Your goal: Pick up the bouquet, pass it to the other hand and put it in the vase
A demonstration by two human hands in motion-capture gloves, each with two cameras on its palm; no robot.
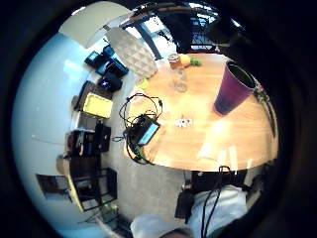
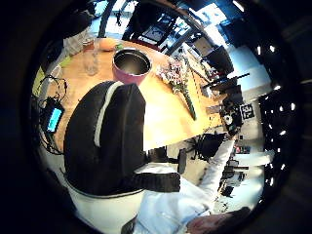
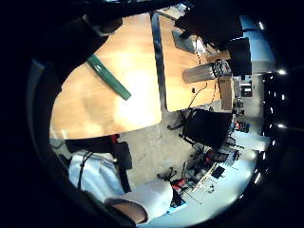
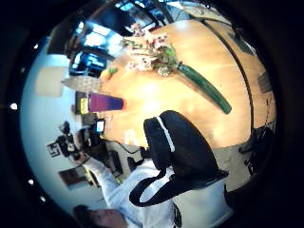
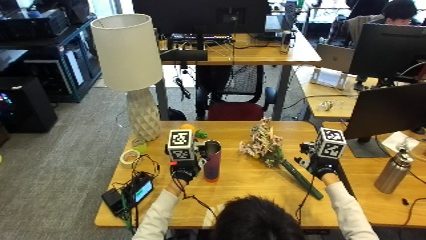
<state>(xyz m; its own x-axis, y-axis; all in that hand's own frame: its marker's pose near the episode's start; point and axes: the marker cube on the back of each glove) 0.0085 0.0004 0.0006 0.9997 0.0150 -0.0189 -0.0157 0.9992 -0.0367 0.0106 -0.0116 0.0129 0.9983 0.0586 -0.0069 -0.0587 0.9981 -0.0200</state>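
Note:
The bouquet [image 5: 265, 146] of pale pink flowers lies on the wooden table [image 5: 239, 200], its green wrapped stem [image 5: 303, 181] pointing toward the person's right. A dark purple vase [image 5: 212, 160] stands upright left of it, empty inside [image 2: 130, 63]. My left hand [image 5: 183, 172] hovers just left of the vase and holds nothing. My right hand [image 5: 324, 169] hangs over the table beside the stem [image 3: 108, 77], not touching it, fingers relaxed. The flowers [image 4: 149, 54] and stem [image 4: 204, 88] lie free on the wood.
A white lamp [image 5: 133, 65] stands at the table's back left. Near it are a glass jar [image 1: 179, 79] and an orange [image 1: 185, 60]. A small screen device with cables [image 5: 136, 190] lies at the front left. A metal bottle [image 5: 393, 172] and monitor [image 5: 389, 107] stand at right.

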